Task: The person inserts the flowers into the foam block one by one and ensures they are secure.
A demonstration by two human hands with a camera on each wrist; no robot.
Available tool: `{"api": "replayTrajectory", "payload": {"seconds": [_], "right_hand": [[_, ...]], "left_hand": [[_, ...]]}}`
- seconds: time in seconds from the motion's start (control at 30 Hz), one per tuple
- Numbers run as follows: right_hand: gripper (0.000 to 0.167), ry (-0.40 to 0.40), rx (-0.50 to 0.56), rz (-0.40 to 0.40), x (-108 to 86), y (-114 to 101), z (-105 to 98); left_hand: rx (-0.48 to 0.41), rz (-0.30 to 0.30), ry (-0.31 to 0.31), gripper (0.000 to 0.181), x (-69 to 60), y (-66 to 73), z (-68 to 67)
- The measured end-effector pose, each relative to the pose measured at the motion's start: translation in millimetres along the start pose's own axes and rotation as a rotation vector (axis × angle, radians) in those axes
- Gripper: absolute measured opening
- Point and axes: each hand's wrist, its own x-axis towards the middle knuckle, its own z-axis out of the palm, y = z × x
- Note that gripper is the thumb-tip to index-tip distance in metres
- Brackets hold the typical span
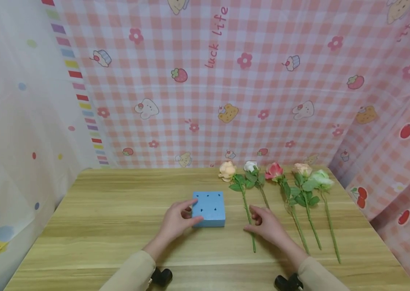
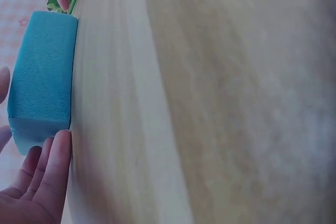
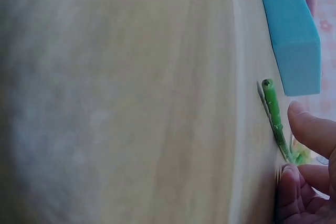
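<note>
A blue foam block (image 1: pixel 208 208) with several small holes in its top lies flat on the table. At its left end, my left hand (image 1: pixel 177 218) rests with fairly straight fingers touching it; the left wrist view shows fingertips (image 2: pixel 62 142) low against that end. To the right of the block is a peach rose (image 1: pixel 227 170), its green stem (image 1: pixel 246 206) pointing toward me. My right hand (image 1: pixel 266 224) is beside this stem, thumb and fingers parted around it. In the right wrist view the stem's cut end (image 3: pixel 269 85) lies on the table, beyond the fingers.
A white rose (image 1: pixel 251 166), a red-pink rose (image 1: pixel 274 171), a second peach rose (image 1: pixel 302 169) and a pale green rose (image 1: pixel 321 179) lie to the right, stems toward me. The wooden table (image 1: pixel 117 210) meets a pink checked curtain (image 1: pixel 205 93) behind.
</note>
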Motion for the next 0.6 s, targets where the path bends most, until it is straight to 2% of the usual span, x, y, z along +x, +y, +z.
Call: {"api": "replayTrajectory", "payload": {"seconds": [0.4, 0.6], "right_hand": [[0.07, 0.013, 0.045, -0.016, 2.1, 3.7, 0.9], [0.064, 0.009, 0.041, 0.007, 3.5, 3.2, -1.3]], "left_hand": [[-0.041, 0.019, 0.005, 0.057, 3.0, -4.0, 0.1], [-0.059, 0.011, -0.001, 0.057, 3.5, -3.2, -1.4]]}}
